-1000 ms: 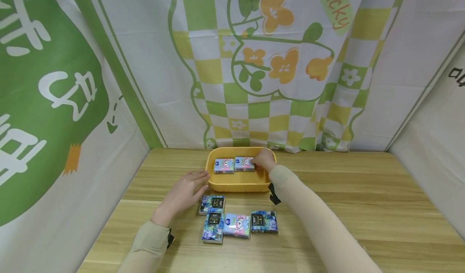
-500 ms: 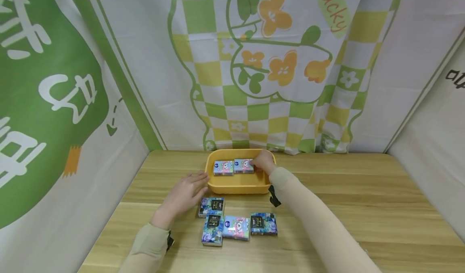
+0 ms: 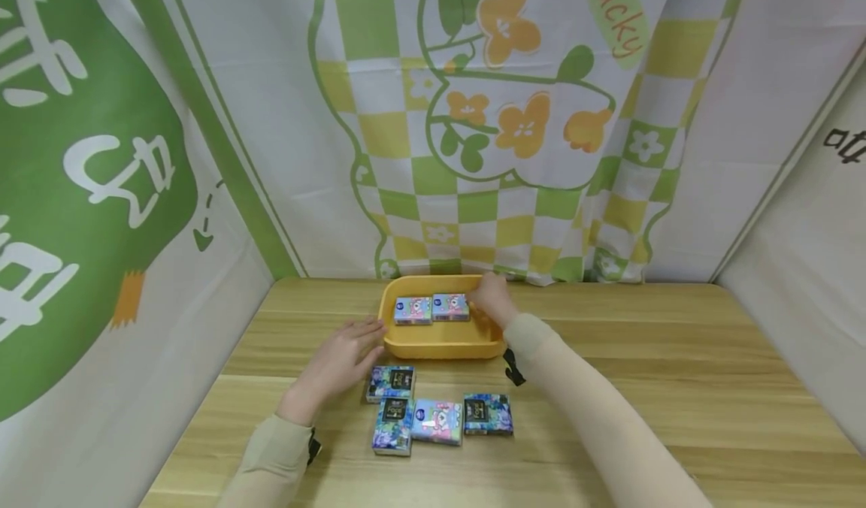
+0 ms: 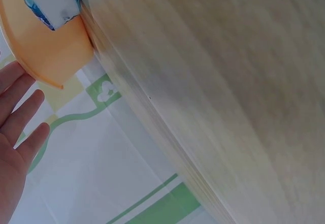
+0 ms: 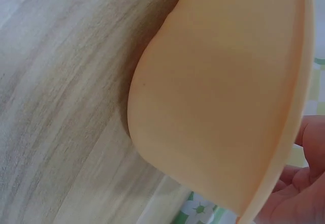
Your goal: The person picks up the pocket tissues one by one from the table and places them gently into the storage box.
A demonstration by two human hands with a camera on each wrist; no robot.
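Observation:
In the head view, a yellow plastic basket (image 3: 443,350) holds two light-blue tissue packs with pink cartoon prints, a left one (image 3: 413,310) and a right one (image 3: 450,307). My left hand (image 3: 341,358) lies with extended fingers at the basket's left rim; the left wrist view shows the fingertips (image 4: 38,97) beside that rim. My right hand (image 3: 494,300) reaches over the basket's right end, its fingertips close to the right pack's end. In the right wrist view, its bent fingers (image 5: 287,178) are partly hidden behind the rim; I cannot tell whether they grip anything.
In front of the basket lie a dark-blue floral tissue pack (image 3: 391,384), another such pack standing lengthwise (image 3: 392,427), a cartoon pack (image 3: 437,421) and a third floral pack (image 3: 489,414). A patterned curtain (image 3: 487,215) hangs behind the wooden table (image 3: 643,358).
My right hand has shifted slightly up and right at the basket's right end, with less of the right pack covered. My left hand and the packs keep their places.

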